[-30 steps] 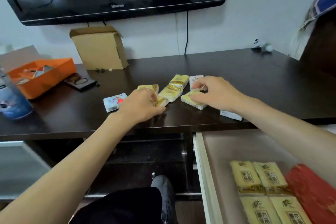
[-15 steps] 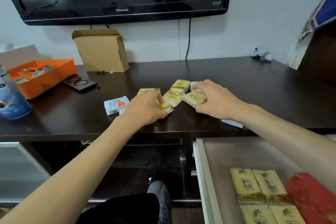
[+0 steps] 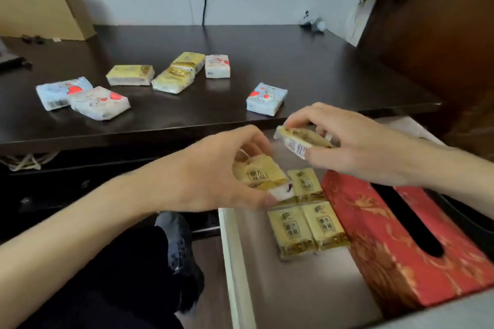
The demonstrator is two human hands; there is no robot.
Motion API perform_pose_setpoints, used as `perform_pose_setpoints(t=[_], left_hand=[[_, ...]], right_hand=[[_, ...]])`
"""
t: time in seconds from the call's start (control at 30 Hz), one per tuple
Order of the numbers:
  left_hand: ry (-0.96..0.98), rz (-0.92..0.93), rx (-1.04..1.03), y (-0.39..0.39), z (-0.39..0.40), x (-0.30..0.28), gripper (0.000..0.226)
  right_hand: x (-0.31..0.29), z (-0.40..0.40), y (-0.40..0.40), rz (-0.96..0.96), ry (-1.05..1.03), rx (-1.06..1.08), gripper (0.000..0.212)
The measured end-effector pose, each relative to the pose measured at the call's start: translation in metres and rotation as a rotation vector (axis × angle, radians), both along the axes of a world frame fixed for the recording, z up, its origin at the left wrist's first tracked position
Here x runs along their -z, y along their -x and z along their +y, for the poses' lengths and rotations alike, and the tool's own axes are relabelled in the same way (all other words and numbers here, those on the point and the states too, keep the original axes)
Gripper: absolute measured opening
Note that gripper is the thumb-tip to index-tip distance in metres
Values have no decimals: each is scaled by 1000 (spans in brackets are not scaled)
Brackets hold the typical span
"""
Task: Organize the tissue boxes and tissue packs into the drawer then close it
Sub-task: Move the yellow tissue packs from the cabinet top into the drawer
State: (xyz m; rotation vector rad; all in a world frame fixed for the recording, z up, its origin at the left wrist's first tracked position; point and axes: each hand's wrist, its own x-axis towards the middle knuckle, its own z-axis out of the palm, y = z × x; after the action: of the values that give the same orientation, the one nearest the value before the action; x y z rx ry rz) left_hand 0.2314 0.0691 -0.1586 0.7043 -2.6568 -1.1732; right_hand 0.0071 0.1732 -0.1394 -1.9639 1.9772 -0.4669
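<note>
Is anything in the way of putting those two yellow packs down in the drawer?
Nothing visible blocks them. The left hand and right hand each hold a yellow pack right above the open drawer. Yellow packs already lie beneath them, but bare floor shows to the left and in front.

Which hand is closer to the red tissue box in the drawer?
Right. The right hand, holding a yellow pack, hovers just above the red tissue box's far end. The left hand is farther left, over the yellow packs.
</note>
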Motion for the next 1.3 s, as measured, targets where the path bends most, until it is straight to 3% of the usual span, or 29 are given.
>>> perform_pose_setpoints(t=[0.17,0.27,0.4,0.5,0.8,1.07,1.3], left_hand=[[-3,-171,221,24,45,36,57],[94,-239,295,30,63,50,53],[230,-224,337,33,76,61,51],[238,-199,341,31,78,65,51],[287,-177,415,20,79,77,49],[326,-161,458,24,78,85,51],[365,-167,458,23,81,85,50]], right_hand=[[23,68,10,117,-214,-21,47],[42,90,13,206,-173,-36,67],[53,112,9,296,-103,-69,69],[56,118,8,370,-163,-89,73],[60,111,2,522,-236,-268,60],[46,106,21,432,-355,-373,60],[57,108,19,270,-19,-407,26]])
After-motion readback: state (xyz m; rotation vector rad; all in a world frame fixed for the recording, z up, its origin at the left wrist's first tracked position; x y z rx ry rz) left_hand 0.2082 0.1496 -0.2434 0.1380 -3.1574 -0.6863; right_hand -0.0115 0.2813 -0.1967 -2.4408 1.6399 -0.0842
